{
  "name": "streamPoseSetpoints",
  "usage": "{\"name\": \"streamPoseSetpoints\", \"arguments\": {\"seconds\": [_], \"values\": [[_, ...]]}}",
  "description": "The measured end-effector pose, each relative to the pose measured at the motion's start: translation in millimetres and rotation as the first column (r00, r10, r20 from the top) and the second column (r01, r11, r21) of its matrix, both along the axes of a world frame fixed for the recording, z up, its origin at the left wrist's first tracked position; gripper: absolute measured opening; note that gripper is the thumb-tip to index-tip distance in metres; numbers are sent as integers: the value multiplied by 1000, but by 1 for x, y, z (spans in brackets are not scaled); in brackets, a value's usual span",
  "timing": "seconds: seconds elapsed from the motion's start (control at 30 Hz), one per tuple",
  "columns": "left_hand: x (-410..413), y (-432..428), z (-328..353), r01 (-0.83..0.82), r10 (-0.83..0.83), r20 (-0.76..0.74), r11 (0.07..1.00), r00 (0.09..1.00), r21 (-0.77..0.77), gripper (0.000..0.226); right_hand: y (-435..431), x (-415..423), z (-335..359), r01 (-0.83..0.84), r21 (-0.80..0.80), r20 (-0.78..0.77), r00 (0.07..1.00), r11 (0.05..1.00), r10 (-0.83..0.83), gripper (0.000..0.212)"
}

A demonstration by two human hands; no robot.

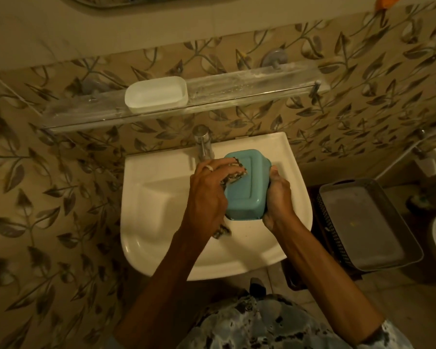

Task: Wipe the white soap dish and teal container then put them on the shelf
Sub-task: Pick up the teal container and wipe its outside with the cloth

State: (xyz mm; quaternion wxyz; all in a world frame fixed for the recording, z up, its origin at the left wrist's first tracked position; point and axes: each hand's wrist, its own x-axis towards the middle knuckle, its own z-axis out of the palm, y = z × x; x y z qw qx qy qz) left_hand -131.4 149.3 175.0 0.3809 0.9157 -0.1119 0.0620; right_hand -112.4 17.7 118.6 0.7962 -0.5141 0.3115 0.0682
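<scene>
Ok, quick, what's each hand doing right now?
Left hand: holds a cloth against the teal container.
Right hand: grips the teal container.

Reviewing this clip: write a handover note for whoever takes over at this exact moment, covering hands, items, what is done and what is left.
Left hand: presses a cloth against the teal container.
Right hand: grips the container's right side, holding it upside down over the sink.
White soap dish: on the shelf, left of its middle.
Done: soap dish is on the shelf.
Left: finish wiping the teal container, then set it on the shelf.
</scene>
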Motion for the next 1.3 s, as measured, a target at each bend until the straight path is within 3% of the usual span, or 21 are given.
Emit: {"name": "streamPoseSetpoints", "arguments": {"seconds": [0.23, 0.43, 0.6, 0.73, 0.87, 1.0, 1.07, 1.2, 1.3], "values": [[-41, -12, -14, 100, -100, 135, 995, 986, 2, 32, -11, 3, 4, 18, -115, 17, 1000, 993, -16, 48], [-2, -23, 0, 146, -155, 148, 987, 977, 65, 35, 4, -6, -6, -41, -189, 117, 991, 981, 64, 37], [29, -20, 9, 24, -21, 44, 997, 999, -72, 37, 8, 2, -6, 6, -176, 101, 995, 984, 12, 36], [1, -32, 4, 211, -211, 43, 977, 976, 6, 42, 0, 2, -1, -15, -83, 88, 996, 996, 22, 36], [-24, -31, -10, 286, -304, 171, 951, 937, 120, 49, -12, 7, 8, -37, -10, 58, 998, 999, 37, 49], [-17, -17, -12, 35, -57, 192, 993, 980, 114, 50, -6, 11, 16, -47, -51, 82, 995, 998, 51, 45], [-7, -10, -8, -91, 94, 106, 995, 990, -37, 41, -3, 12, 18, -13, -77, 91, 996, 997, 20, 43], [2, 5, -11, -164, 177, 23, 949, 984, -270, 39, -4, 12, 22, 31, -4, 95, 995, 1000, -30, 45], [-5, 8, -27, -301, 240, -204, 884, 949, -358, 38, -7, 18, 27, 98, 5, 129, 987, 995, -98, 44]]}}
